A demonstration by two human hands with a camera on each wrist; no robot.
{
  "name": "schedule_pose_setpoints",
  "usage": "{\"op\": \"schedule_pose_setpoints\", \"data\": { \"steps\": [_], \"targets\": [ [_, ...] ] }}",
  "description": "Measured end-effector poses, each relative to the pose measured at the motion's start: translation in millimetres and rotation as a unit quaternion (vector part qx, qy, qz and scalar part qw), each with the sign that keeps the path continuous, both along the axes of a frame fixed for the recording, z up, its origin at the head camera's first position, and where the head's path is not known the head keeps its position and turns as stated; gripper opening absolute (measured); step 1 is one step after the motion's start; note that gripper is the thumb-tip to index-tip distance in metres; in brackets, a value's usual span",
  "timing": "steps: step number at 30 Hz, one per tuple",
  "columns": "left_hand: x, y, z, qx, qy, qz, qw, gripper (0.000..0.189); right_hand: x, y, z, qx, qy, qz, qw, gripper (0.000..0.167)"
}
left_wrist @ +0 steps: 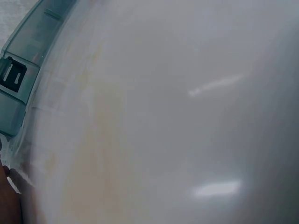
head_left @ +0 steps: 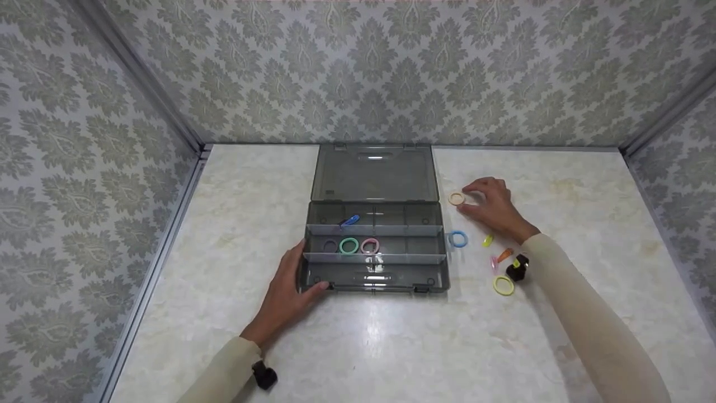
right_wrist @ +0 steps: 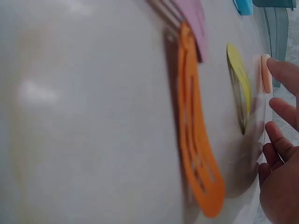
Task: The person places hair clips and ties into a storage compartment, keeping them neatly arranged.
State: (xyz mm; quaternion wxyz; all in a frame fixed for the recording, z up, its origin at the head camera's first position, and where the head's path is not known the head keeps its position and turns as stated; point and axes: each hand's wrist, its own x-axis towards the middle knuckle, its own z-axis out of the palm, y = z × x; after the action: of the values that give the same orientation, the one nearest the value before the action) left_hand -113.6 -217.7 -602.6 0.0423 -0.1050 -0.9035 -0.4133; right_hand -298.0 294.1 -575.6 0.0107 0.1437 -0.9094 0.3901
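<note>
A peach hair tie lies right of the box lid, with the thumb and forefinger of my right hand pinching its near side. In the right wrist view, a fingertip meets the same peach hair tie. My left hand grips the left front corner of a grey see-through divider box, thumb on the front edge. Inside, a blue snap hair clip is in the back row. Purple, green and pink hair ties are in the middle row.
Right of the box lie a blue hair tie, a yellow hair tie, and yellow, orange and pink snap clips. The box lid lies open toward the patterned back wall.
</note>
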Motion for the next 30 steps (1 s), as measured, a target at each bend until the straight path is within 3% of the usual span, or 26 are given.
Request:
{"op": "schedule_pose_setpoints", "data": {
  "steps": [7, 15, 25, 30],
  "targets": [
    [-2.7, 2.6, 1.0, -0.003, 0.000, -0.002, 1.0000, 0.108, -1.2, -8, 1.3, 0.016, 0.005, -0.015, 0.9998, 0.036],
    [-4.4, 5.2, 1.4, -0.003, 0.003, -0.002, 1.0000, 0.108, 3.8, -6, 8.9, -0.001, 0.002, -0.020, 0.9998, 0.031],
    [-3.0, 1.2, 0.1, -0.007, 0.004, -0.002, 1.0000, 0.108, 14.8, -11, 30.7, -0.009, 0.074, 0.019, 0.9971, 0.032],
    [-0.4, -0.6, -1.5, -0.011, -0.010, 0.008, 0.9999, 0.108, 20.5, -19, 38.7, -0.010, 0.083, 0.033, 0.9960, 0.032]
  ]
}}
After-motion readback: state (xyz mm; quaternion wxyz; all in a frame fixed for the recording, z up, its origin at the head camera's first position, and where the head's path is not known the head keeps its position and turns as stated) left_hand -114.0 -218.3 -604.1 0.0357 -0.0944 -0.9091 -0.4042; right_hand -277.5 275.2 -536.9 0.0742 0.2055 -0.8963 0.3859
